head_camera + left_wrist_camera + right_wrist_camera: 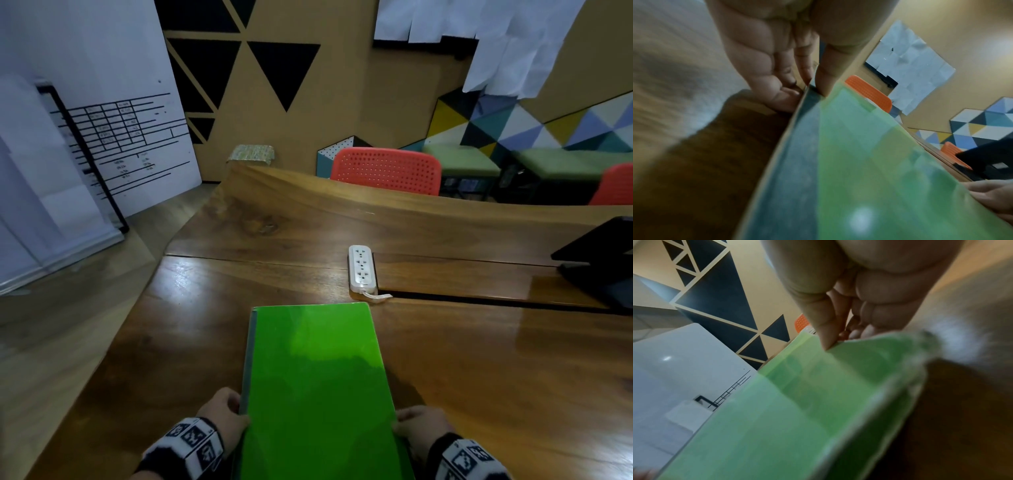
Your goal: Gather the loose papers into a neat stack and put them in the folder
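Observation:
A closed green folder [315, 380] with a dark spine along its left edge lies lengthwise over the near part of the wooden table [479, 377]. My left hand [224, 413] pinches its spine edge near the front, thumb on top and fingers beneath [789, 91]. At the opposite side my right hand [419, 428] pinches the open edge the same way, thumb on the cover [828, 340]. The folder [797, 410] is tilted up off the table in both wrist views. No loose papers show; whatever is inside the folder [869, 162] is hidden.
A white power strip [361, 269] lies just beyond the folder's far right corner, by a slot in the table. A black stand [596, 260] sits at the right edge. Red chairs [387, 169] stand behind the table, a whiteboard [102, 137] leans at the left.

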Motion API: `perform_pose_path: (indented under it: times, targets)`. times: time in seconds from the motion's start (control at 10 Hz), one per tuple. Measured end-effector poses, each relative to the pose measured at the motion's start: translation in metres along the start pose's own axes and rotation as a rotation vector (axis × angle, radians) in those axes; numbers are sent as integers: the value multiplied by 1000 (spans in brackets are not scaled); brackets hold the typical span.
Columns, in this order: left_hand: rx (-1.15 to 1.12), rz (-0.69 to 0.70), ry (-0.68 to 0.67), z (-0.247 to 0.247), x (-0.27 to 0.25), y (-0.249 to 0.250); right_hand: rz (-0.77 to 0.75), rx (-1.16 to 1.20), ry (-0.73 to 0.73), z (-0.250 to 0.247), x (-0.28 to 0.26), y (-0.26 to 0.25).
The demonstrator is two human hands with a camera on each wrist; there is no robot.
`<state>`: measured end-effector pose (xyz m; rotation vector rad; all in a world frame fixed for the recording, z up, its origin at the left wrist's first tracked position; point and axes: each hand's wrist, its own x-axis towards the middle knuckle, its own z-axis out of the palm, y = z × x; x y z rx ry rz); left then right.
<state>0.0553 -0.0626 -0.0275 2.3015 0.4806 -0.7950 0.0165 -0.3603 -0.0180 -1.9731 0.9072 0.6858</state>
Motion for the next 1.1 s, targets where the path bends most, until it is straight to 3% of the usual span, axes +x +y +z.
perform_pose_path:
  times: [0.3,0.6,0.8,0.9,1.1]
  targets:
    - [-15,-9,137,-58,70,21,-99,107,74,19,37,-88]
    - [-37,99,70,-103,163,71,-134,16,166,20,93,-156]
    - [-92,213,58,-104,178,89,-179,-117,195,11,112,-173]
    - [-32,215,34,-103,176,97,-189,-142,183,9,114,-174]
    - [53,186,109,-100,165,102,-225,-101,223,3,101,-171]
